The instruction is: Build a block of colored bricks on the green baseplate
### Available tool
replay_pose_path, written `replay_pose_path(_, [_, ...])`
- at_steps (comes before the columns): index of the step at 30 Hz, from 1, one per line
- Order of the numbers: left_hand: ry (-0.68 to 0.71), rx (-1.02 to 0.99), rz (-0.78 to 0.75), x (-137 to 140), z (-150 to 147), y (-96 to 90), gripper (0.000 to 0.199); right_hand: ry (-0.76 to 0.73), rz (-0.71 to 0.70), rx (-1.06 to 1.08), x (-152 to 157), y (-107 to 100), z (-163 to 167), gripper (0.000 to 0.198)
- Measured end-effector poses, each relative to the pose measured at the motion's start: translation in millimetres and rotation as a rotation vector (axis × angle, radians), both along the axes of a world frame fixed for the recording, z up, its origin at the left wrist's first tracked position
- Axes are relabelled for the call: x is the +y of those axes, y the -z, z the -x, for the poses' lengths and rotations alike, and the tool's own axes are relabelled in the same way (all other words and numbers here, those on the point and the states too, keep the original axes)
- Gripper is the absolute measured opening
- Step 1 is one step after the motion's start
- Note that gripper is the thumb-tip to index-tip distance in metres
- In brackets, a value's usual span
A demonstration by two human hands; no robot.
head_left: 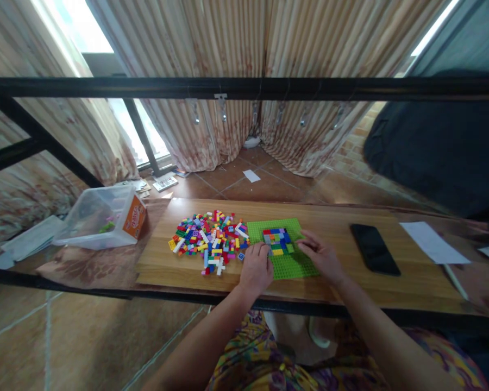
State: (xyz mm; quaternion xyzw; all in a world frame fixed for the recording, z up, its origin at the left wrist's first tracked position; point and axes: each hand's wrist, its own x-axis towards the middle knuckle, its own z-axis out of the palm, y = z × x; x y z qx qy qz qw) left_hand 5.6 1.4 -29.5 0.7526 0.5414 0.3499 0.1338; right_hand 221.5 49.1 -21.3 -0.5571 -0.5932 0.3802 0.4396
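A green studded baseplate lies on the wooden board, bearing a low block of joined toy bricks in red, blue, yellow, orange and green. Over the plate's left edge rests my left hand, its fingers curled together against the left side of the brick block; what is under the fingertips is hidden. My right hand hovers at the plate's right edge, fingers bent and slightly apart, with nothing visible between them. To the left of my left hand spreads a pile of loose toy bricks in many colours.
The wooden board carries a black phone to the right of my right hand. White paper lies farther right. A clear plastic box with an orange label stands at the left. A black metal rail crosses beyond the board.
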Motion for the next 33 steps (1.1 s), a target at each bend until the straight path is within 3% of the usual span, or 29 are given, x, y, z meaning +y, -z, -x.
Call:
replay_pose_path(3, [0.001, -0.018, 0.005, 0.6, -0.2, 0.7, 0.032, 0.159, 0.003, -0.016, 11.7, -6.2, 6.2, 0.053])
replay_pose_path(7, [0.021, -0.036, 0.008, 1.1, 0.7, 0.3, 0.033, 0.238, -0.105, -0.168, 34.3, -22.0, 28.2, 0.051])
replay_pose_path(11, [0.073, -0.039, 0.014, 0.9, 2.2, -1.8, 0.032, 0.176, -0.263, -0.365, 52.7, -24.4, 57.4, 0.048])
replay_pose_path(15, [0.090, -0.043, 0.036, 0.4, 1.7, -2.4, 0.030, 0.090, -0.349, -0.538, 56.6, -10.1, 72.8, 0.049])
replay_pose_path(21, [0.064, -0.020, 0.044, -2.0, -0.8, -1.1, 0.028, 0.048, -0.296, -0.719, 52.6, 3.1, 75.8, 0.052])
replay_pose_path(33, [0.088, -0.015, 0.162, -6.0, -1.3, -7.7, 0.034, -0.017, -0.204, -0.897, 44.6, -4.3, 83.9, 0.061])
